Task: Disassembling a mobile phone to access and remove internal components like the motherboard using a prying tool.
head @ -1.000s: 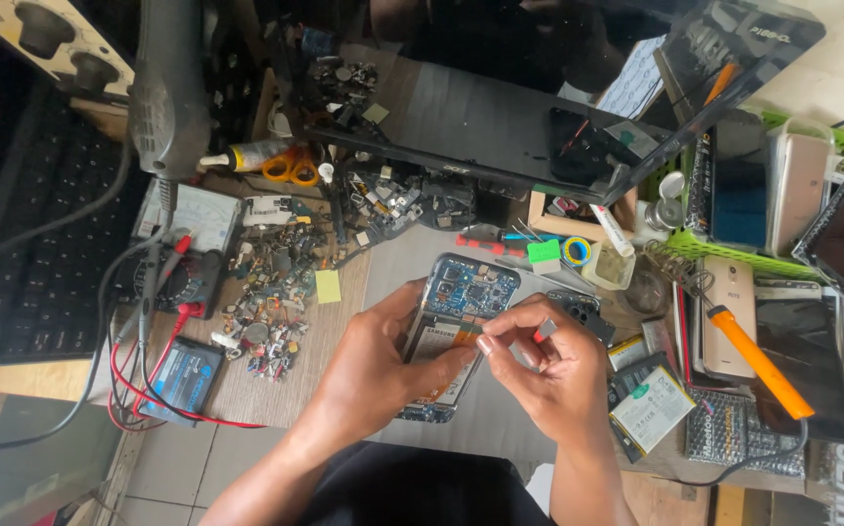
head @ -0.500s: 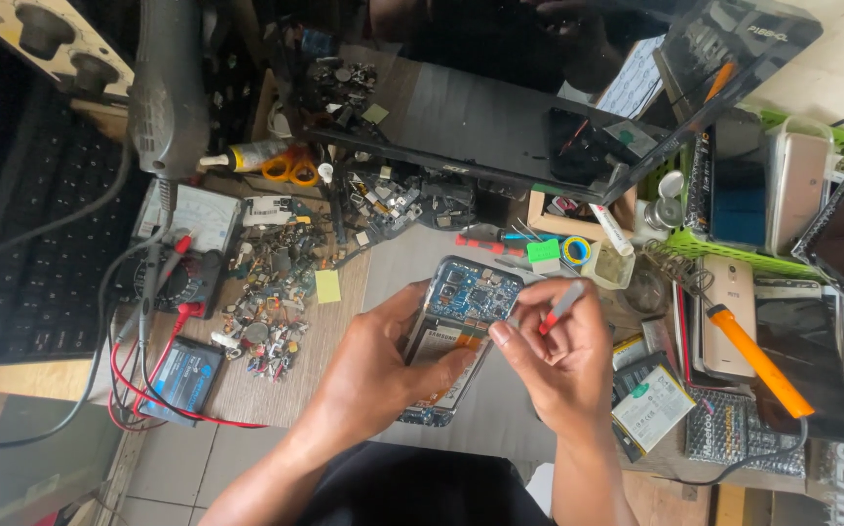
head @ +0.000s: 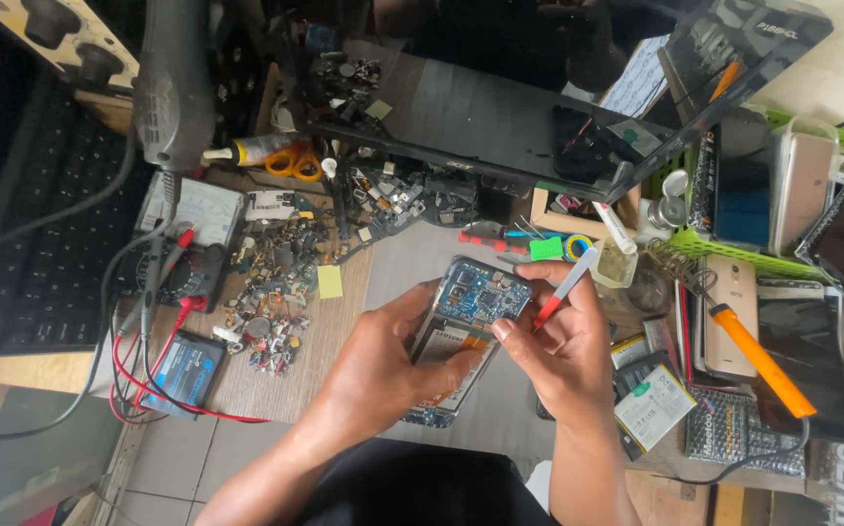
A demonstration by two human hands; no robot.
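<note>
A single head-worn camera looks almost straight down on the workbench (head: 422,263) from above the person's lap. Both forearms enter from the near edge at the bottom, meeting around the middle of the picture. The far side of the bench runs along the top. The view is close enough to show small parts, and wide enough to take in both the left and right ends.

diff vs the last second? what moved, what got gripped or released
The right hand lifted its red-and-white tool off the opened phone: a second ago the tip lay low against the phone's middle, now it points up and away past the upper right edge. Nothing was let go or newly gripped. The left hand keeps holding the phone in the same spot; the bench clutter is unchanged.
</note>
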